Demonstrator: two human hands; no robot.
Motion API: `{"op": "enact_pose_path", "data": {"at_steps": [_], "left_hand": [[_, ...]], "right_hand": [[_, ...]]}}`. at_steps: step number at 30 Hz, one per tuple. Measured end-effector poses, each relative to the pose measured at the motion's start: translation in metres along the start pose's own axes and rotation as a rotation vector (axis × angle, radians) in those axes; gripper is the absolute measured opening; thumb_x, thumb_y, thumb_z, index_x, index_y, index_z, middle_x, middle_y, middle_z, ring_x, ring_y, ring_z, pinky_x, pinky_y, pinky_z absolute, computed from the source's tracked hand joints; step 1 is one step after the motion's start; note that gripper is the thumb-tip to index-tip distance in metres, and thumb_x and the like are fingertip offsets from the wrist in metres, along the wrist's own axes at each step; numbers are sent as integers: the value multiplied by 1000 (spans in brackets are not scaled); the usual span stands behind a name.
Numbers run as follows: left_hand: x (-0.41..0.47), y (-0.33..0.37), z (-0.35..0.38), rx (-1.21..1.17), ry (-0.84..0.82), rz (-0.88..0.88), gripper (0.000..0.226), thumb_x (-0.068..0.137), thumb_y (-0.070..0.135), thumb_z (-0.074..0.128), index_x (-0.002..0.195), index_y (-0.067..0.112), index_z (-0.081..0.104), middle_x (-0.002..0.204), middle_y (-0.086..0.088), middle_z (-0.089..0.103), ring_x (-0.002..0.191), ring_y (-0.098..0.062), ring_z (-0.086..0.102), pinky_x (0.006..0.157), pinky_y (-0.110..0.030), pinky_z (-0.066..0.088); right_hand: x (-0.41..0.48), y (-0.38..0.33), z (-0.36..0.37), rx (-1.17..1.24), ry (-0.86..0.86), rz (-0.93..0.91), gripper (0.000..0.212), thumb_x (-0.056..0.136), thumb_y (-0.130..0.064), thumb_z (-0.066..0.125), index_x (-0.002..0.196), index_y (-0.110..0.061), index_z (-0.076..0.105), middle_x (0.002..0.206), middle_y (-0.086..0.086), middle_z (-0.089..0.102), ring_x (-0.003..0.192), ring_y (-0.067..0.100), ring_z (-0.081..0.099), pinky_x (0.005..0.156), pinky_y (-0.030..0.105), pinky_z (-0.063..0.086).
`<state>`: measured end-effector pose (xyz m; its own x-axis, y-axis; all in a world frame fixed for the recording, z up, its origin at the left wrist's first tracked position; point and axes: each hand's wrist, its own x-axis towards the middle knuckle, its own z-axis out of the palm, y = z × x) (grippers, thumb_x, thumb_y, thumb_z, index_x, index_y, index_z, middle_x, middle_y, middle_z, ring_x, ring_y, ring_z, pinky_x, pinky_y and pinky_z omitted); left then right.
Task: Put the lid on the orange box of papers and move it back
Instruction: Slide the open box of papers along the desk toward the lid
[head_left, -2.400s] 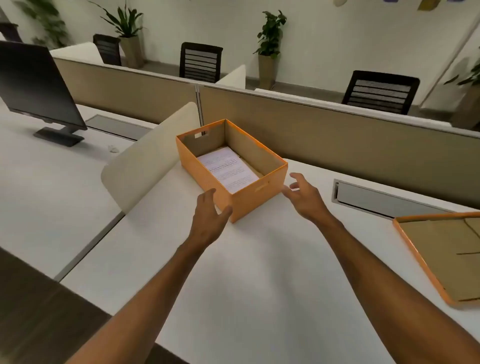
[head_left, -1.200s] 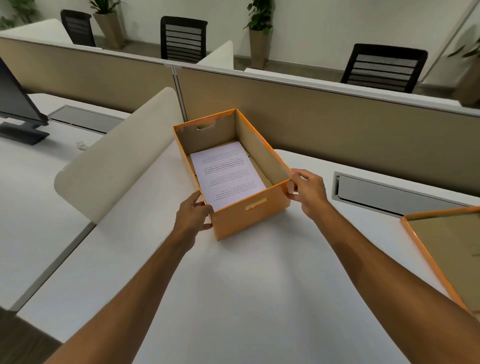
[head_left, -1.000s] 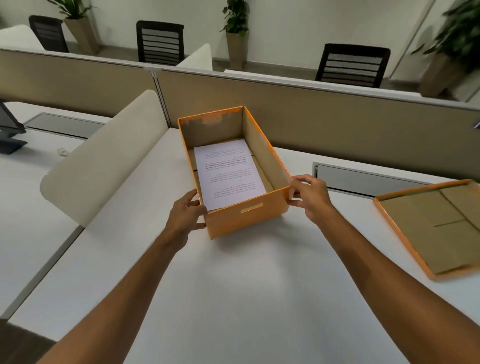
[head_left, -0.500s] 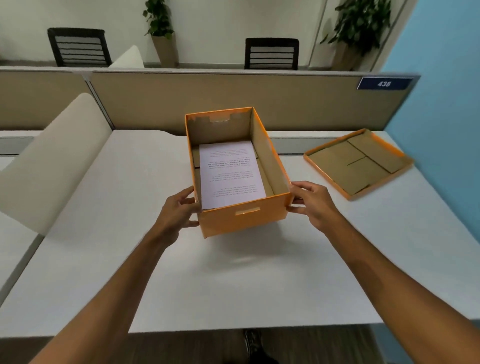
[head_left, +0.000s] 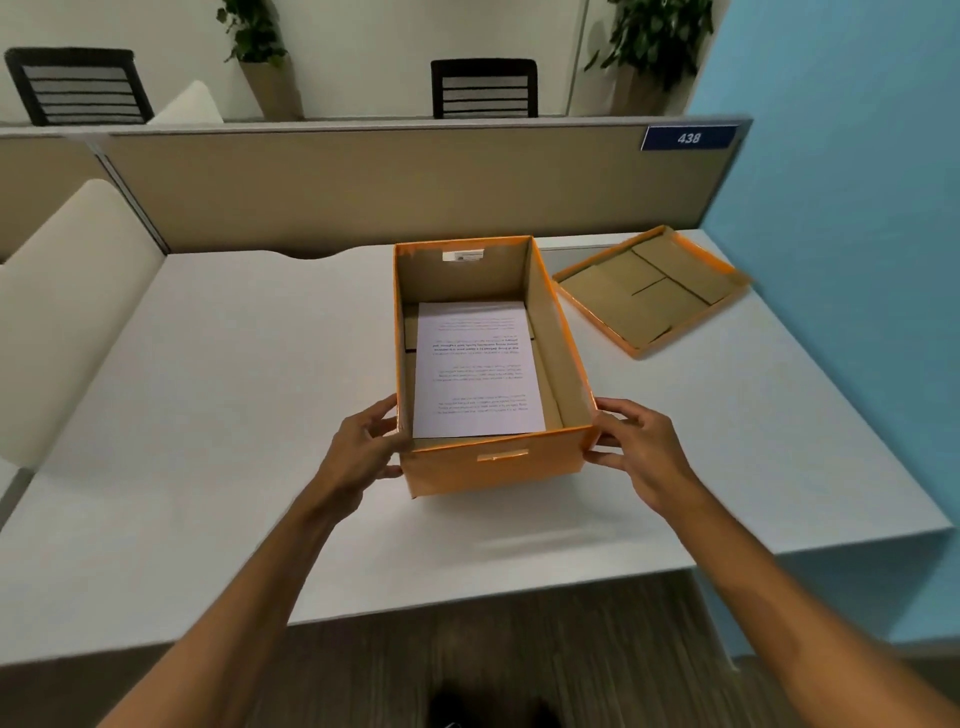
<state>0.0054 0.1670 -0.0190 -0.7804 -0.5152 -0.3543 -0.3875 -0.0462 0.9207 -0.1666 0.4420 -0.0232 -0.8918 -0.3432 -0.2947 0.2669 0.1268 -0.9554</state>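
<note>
Since a moment ago I've drawn the box (head_left: 493, 462) nearer and squared it up. My left hand (head_left: 363, 457) presses flat against its left wall, fingers curled round the near corner; the box sits between my hands on the desk (head_left: 234, 415), papers (head_left: 478, 369) flat inside. My right hand (head_left: 639, 452) pinches the right near corner. The lid (head_left: 649, 291) lies upturned beyond my right hand. Light, stiff cardboard, I judge; I'd take the lid by its rims.

The print on the paper (head_left: 478, 369) is blurred beyond reading. The counter (head_left: 208, 415) left of the box (head_left: 493, 462) is cut off.
</note>
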Motion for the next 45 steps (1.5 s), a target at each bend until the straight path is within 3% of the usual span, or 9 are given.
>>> {"op": "enact_pose_path", "data": {"at_steps": [5, 16, 21, 32, 40, 45], "left_hand": [[-8, -4, 15, 32, 5, -28, 61, 93, 11, 62, 149, 23, 41, 137, -15, 57, 119, -36, 58, 94, -58, 53], [-23, -11, 44, 111, 40, -68, 62, 93, 23, 64, 150, 26, 38, 141, -13, 55, 122, -36, 57, 92, -56, 52], [-27, -9, 47, 159, 55, -78, 63, 93, 27, 64, 150, 27, 37, 141, -13, 54, 121, -36, 57, 92, -55, 52], [-38, -9, 54, 246, 90, -91, 61, 95, 27, 61, 150, 27, 35, 143, -11, 51, 122, -35, 56, 92, -53, 53], [-51, -3, 69, 447, 332, -55, 63, 92, 35, 62, 146, 16, 38, 147, -14, 49, 128, -35, 52, 98, -49, 48], [-64, 9, 89, 603, 418, 61, 62, 91, 29, 63, 146, 11, 40, 149, -16, 46, 133, -36, 46, 104, -51, 44]], "right_hand": [[-10, 15, -15, 0, -8, 28, 32, 90, -12, 67, 123, -11, 64, 104, 17, 70, 92, 30, 71, 73, 43, 62], [-12, 35, -37, -9, 0, 60, 29, 90, -15, 68, 119, -15, 66, 100, 13, 71, 89, 27, 72, 65, 37, 62], [-9, 38, -41, -57, 4, 64, 31, 89, -15, 69, 120, -15, 66, 100, 14, 71, 92, 29, 71, 74, 45, 62], [-8, 40, -48, -238, -46, 14, 30, 86, -33, 72, 115, -28, 66, 95, 3, 74, 89, 19, 72, 71, 40, 61], [-7, 34, -61, -427, -48, -100, 27, 92, -35, 63, 115, -21, 67, 105, 0, 70, 96, 18, 66, 88, 44, 57], [-9, 23, -72, -487, -28, -176, 29, 93, -33, 62, 117, -17, 66, 109, 3, 70, 97, 18, 65, 87, 38, 56]]}}
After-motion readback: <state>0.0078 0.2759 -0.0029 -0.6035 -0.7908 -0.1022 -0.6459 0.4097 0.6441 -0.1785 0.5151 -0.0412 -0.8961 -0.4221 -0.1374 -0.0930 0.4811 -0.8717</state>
